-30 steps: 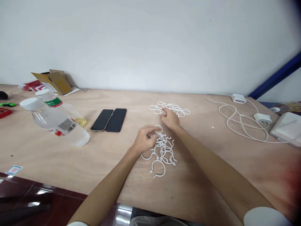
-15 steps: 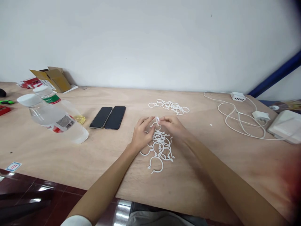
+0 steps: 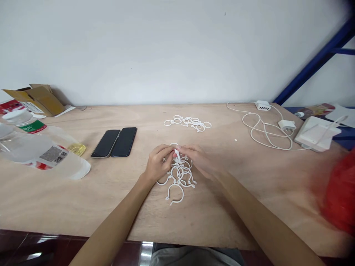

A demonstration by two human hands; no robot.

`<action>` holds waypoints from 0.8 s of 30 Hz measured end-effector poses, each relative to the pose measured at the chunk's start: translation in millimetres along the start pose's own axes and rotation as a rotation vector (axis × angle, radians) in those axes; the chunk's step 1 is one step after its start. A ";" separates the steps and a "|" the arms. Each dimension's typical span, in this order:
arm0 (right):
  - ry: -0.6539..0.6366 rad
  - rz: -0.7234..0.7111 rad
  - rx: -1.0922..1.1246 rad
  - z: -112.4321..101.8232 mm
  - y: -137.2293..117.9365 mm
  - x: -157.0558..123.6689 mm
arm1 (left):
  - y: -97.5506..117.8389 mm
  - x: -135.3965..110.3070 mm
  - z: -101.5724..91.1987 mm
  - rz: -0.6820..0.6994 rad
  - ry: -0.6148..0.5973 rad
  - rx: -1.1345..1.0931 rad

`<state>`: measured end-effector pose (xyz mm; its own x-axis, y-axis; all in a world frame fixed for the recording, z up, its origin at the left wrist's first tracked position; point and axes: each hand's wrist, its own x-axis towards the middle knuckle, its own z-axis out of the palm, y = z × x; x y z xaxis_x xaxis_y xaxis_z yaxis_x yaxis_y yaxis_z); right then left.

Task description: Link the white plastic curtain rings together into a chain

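Observation:
Both of my hands meet over a pile of white plastic rings in the middle of the table. My left hand is closed, its fingertips pinching a white plastic ring. From the other side my right hand presses its thumb and fingers on the same ring. Fingers hide part of it. Right below lie several open rings, tangled together, each with a gap and small clasp ends. One open ring lies nearest to me. Farther back, a group of closed white rings rests on the table.
Two dark phones lie side by side at left, near clear bottles and a cardboard box. To the right are a white cable, a charger hub and a white box-shaped device. Something red blurs at the right edge.
The view has swung rightward, so the table things sit farther left. My hands have come closer together around the ring, which has turned in my fingers. The red thing shows more.

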<state>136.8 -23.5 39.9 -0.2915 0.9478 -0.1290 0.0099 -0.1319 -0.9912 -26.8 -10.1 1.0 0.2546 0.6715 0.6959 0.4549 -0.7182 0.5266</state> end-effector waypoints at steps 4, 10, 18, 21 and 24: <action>0.088 -0.187 -0.223 6.1 2.5 -4.5 | -2.1 -1.8 -0.6 0.039 -0.016 0.020; 0.181 -0.280 -0.354 8.9 2.5 -6.5 | -3.7 -0.6 -0.2 0.026 -0.005 0.044; 0.236 -0.571 -0.521 32.0 2.1 -25.1 | 2.9 5.3 -3.8 -0.161 0.022 -0.069; 0.256 -0.535 -0.529 25.4 2.6 -20.3 | 2.0 4.0 -2.5 -0.126 0.000 -0.083; 0.326 -0.484 -0.599 -1.4 6.8 -2.7 | -0.4 2.0 0.1 -0.090 -0.047 -0.077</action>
<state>139.0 -26.5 33.5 -0.1037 0.9088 0.4041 0.4887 0.4004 -0.7752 -26.3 -8.5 2.2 0.2557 0.7405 0.6214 0.4112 -0.6651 0.6234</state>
